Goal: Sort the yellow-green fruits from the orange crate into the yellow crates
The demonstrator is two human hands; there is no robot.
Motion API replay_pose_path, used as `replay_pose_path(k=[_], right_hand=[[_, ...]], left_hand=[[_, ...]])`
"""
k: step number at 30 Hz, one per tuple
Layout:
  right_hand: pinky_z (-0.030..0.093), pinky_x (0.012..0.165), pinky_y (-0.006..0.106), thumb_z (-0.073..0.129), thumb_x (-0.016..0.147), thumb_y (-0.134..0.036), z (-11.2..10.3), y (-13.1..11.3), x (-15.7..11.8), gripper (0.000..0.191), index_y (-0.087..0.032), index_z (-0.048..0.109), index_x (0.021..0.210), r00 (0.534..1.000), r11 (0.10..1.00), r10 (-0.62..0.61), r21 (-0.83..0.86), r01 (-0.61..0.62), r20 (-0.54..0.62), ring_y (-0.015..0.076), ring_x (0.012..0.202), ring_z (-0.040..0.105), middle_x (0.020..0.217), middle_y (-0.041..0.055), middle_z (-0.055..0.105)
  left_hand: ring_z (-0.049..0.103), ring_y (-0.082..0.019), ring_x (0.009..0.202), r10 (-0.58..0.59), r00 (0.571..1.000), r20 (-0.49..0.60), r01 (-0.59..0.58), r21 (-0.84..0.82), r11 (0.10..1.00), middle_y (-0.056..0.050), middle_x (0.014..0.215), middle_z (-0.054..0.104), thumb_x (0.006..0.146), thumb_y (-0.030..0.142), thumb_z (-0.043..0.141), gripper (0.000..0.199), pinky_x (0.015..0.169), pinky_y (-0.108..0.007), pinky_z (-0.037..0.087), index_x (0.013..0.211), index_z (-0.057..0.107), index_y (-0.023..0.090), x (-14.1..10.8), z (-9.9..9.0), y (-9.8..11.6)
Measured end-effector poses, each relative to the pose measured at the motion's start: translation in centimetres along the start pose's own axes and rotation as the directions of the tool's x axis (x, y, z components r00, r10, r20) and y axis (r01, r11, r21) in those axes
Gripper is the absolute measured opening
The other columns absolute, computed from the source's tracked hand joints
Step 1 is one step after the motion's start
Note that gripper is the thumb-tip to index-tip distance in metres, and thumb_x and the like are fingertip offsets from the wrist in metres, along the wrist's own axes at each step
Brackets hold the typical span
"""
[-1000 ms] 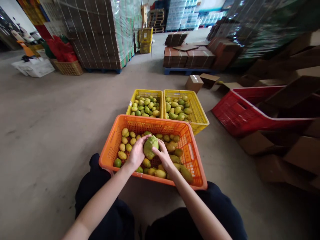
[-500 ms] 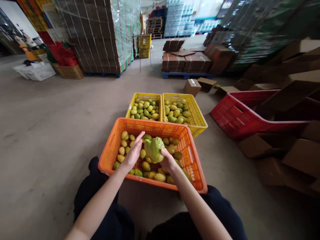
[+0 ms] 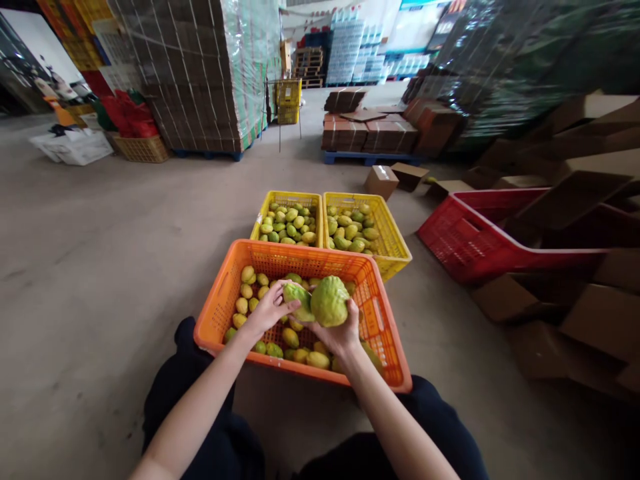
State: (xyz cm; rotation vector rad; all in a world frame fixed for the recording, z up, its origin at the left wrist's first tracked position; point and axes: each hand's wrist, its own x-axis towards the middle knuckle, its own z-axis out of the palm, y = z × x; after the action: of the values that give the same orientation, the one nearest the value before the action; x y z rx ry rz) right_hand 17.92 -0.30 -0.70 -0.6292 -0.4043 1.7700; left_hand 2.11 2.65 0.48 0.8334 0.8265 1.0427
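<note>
My left hand (image 3: 271,311) pinches the smooth, longer green part of a fruit between thumb and fingers. My right hand (image 3: 344,333) cups the round, bumpy light-green fruit (image 3: 330,302) beside it from below and the right. The two parts touch; whether they are one knobbly fruit or two, I cannot tell. Both hands are above an orange plastic crate (image 3: 215,313), which stands before my knees. Inside it lie several smaller yellow-green oval fruits (image 3: 317,360), some hidden behind my hands.
Two yellow crates (image 3: 393,230) of similar fruit stand just beyond the orange one. On the right is a red crate (image 3: 465,233) among cardboard boxes (image 3: 595,320). Flattened cartons (image 3: 367,137) lie on a blue pallet (image 3: 370,159) farther back. A wrapped stack (image 3: 185,80) rises at the back left.
My left hand has gone from flat and apart to gripping the fruit's left part. My right hand has turned palm up under the fruit, which has rotated and shifted slightly right.
</note>
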Motion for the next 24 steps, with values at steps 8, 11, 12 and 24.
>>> replay_pose_path(k=[8, 11, 12, 24], right_hand=[[0.048, 0.095, 0.051, 0.062, 0.063, -0.071, -0.5, -0.6, 1.1, 0.054, -0.027, 0.066, 0.094, 0.999, 0.996, -0.036, -0.079, 0.036, 0.004, 0.032, 0.109, 0.063, 0.107, 0.0074, 0.073], [0.049, 0.094, 0.049, 0.074, 0.062, -0.058, -0.7, -1.1, 1.4, 0.05, -0.026, 0.063, 0.1, 0.974, 0.931, -0.205, -0.324, 0.165, -0.095, 0.0285, 0.099, 0.066, 0.101, 0.0048, 0.072], [0.049, 0.094, 0.047, 0.079, 0.06, -0.051, -0.7, -1.3, 1.5, 0.053, -0.026, 0.061, 0.103, 0.944, 0.865, -0.31, -0.446, 0.23, -0.115, 0.027, 0.098, 0.066, 0.102, 0.0037, 0.071], [0.05, 0.092, 0.04, 0.081, 0.066, -0.031, -0.9, 0.0, 1.6, 0.055, -0.024, 0.055, 0.114, 0.707, 0.101, -0.661, -0.903, 0.417, 0.252, 0.0238, 0.1, 0.062, 0.11, 0.004, 0.065]], left_hand=[[0.065, -0.02, 0.101, 0.289, 0.957, 0.013, -0.287, 0.171, 0.943, -0.007, 0.111, 0.067, 0.062, 0.028, 0.086, 0.05, 0.091, -0.032, 0.051, 0.104, 0.06, 0.02, 0.1, -0.5, -1.6], [0.065, -0.02, 0.102, 0.384, 0.922, -0.055, -0.364, 0.22, 0.905, -0.007, 0.119, 0.063, 0.071, 0.033, 0.081, 0.046, 0.09, -0.033, 0.052, 0.109, 0.058, 0.022, -0.1, -0.8, -1.0], [0.064, -0.02, 0.103, 0.416, 0.907, -0.067, -0.388, 0.254, 0.886, -0.008, 0.121, 0.062, 0.073, 0.034, 0.079, 0.045, 0.09, -0.033, 0.053, 0.111, 0.058, 0.022, -0.2, -1.0, -0.7], [0.057, -0.026, 0.12, 0.507, 0.852, -0.131, -0.387, 0.496, 0.777, -0.008, 0.127, 0.062, 0.067, 0.027, 0.083, 0.047, 0.09, -0.032, 0.052, 0.109, 0.063, 0.025, -1.2, -1.1, -0.3]])
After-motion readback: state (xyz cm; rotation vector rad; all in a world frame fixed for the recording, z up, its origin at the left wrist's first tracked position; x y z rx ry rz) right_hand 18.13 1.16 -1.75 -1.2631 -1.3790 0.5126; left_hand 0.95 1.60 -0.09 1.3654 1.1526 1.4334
